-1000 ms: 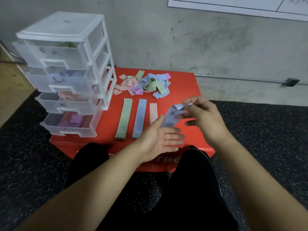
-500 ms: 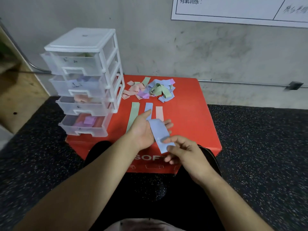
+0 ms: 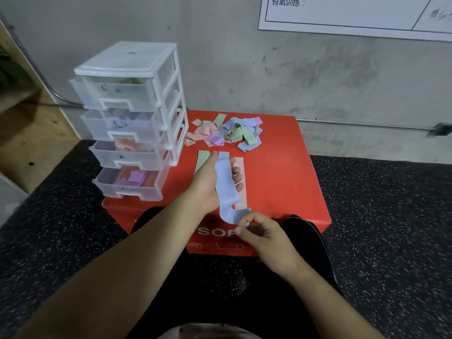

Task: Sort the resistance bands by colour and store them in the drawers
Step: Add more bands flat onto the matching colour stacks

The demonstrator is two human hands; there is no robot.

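Observation:
A light blue resistance band stretches between my two hands above the red box. My left hand lies palm up with the band's far end draped over it. My right hand pinches the band's near end by the box's front edge. Under my hands lie three flat bands side by side: green, blue and pink. A mixed pile of bands sits at the back of the box. The white four-drawer unit stands at the left, all drawers pulled partly out.
The drawers hold green at the top, then blue, pink and purple bands at the bottom. A grey wall with a pipe runs behind the box. Speckled black floor surrounds it. My dark-clad knees touch the box's front.
My right hand has drawn the blue band's end down toward me, from above the box to its front edge. The left hand slid forward under the band. The view has tilted up.

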